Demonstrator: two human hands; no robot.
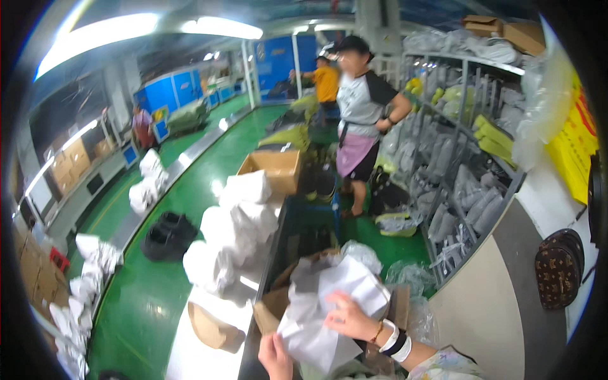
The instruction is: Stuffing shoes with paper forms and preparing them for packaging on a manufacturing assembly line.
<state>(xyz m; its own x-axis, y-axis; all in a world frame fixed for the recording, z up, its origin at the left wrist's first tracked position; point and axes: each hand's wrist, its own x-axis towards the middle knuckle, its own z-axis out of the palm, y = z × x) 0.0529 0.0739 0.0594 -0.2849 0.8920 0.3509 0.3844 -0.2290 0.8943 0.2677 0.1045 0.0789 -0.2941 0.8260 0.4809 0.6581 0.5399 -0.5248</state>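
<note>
My left hand point(275, 356) grips the lower edge of a crumpled sheet of white wrapping paper point(329, 304) at the bottom middle. Fingers of my right hand point(349, 316), with bands on the wrist, close on the same paper near its middle. The paper hangs over an open brown cardboard box point(272, 307), whose contents are hidden beneath it.
White stuffed bags point(234, 234) pile on a grey bench to the left. Another open cardboard box point(273, 168) stands farther along. A person in a grey-black shirt point(361, 120) stands in the green-floored aisle. Metal racks with packed bags point(462, 183) line the right. A brown patterned bag point(558, 267) hangs at the right.
</note>
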